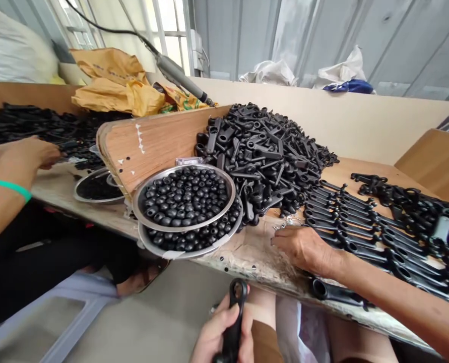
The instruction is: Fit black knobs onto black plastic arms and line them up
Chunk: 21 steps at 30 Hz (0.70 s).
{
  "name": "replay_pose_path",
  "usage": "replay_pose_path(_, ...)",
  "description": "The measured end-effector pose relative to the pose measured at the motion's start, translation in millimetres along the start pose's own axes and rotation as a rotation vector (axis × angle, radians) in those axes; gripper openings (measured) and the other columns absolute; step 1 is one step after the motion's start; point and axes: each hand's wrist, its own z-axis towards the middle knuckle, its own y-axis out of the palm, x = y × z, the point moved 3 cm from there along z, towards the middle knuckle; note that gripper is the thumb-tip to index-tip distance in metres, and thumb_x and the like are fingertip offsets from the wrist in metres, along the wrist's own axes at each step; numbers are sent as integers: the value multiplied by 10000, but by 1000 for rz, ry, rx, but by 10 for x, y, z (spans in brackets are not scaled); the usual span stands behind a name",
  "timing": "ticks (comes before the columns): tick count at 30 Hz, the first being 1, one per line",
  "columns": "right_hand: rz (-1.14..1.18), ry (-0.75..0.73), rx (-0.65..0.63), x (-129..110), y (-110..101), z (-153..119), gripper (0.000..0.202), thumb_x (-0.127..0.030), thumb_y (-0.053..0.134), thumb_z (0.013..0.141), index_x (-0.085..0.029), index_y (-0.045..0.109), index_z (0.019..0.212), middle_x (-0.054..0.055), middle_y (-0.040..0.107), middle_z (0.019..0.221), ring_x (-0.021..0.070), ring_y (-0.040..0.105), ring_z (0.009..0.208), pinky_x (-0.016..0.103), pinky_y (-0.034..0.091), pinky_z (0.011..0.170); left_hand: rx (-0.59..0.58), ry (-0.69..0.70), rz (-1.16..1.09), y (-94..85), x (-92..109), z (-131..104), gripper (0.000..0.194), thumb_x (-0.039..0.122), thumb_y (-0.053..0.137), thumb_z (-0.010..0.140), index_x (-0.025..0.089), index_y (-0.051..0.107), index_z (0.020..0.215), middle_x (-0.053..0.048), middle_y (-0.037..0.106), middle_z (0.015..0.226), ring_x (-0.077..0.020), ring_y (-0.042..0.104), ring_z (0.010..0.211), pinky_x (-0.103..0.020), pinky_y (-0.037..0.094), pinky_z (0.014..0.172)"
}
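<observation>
The left hand (224, 330) is wrapped around a black lever (235, 317), near and low, below the bench edge; its long axis runs up and away, ring end on top. The right hand (303, 247) lies on the bench (247, 252), fingertips pinching at small metal clips (290, 220) just beyond, right of the bead bowls (184, 199)

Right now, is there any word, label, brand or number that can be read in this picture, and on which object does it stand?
None can be read.
Yellow bags at the back: coloured print on one, too blurred to read.
Wooden board: white marks and dots only, no letters.
Black part in the left hand: no marking visible.
Right hand on the table: nothing written nearby.
</observation>
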Motion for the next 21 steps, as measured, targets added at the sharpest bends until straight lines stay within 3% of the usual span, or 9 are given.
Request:
replay_pose_path(3, -114, -32, -57, 15, 186, 93, 181, -30, 437, 807, -122, 584, 757, 55, 572, 763, 183, 522, 735, 274, 389, 637, 9, 34, -155, -1, 74, 34, 239, 298, 687, 714, 188, 534, 861, 60, 507, 666, -16, 395, 370, -153, 236, 365)
replay_pose_path(6, -203, -114, -70, -78, 258, 105, 205, 3, 419, 797, -104, 588, 749, 88, 574, 778, 216, 516, 747, 317, 397, 658, 77, 52, -193, -7, 75, 64, 292, 342, 718, 665, 140, 524, 746, 45, 523, 640, -10, 359, 345, -153, 213, 358)
replay_pose_path(10, -417, -226, -61, -178, 290, 113, 210, 23, 426, 769, -98, 598, 756, 103, 576, 758, 235, 530, 702, 337, 414, 601, 183, 29, -172, 3, 51, 90, 417, 475, 724, 623, 119, 513, 670, 3, 546, 638, -49, 409, 399, -167, 266, 373)
replay_pose_path(14, -457, -246, -31, -208, 299, 139, 195, 18, 444, 749, -105, 594, 766, 91, 581, 735, 233, 548, 665, 321, 416, 543, 218, 94, -19, -16, 45, 81, 402, 433, 743, 620, 108, 530, 722, -21, 560, 654, -78, 460, 473, -175, 339, 412)
replay_pose_path(17, -434, -236, -38, -217, 288, 158, 193, 6, 440, 764, -104, 597, 781, 96, 597, 748, 237, 565, 674, 317, 420, 542, 188, 125, 138, -92, -77, 83, 435, 408, 777, 596, 97, 541, 788, -50, 591, 706, -108, 526, 535, -173, 365, 438)
replay_pose_path(21, -339, -128, -147, -210, 269, 178, 225, 12, 425, 766, -99, 613, 824, 108, 621, 784, 240, 592, 707, 300, 418, 557, 62, 11, 189, -158, -486, 45, 591, 329, 821, 561, 118, 514, 1020, -54, 612, 770, -130, 566, 617, -188, 404, 546)
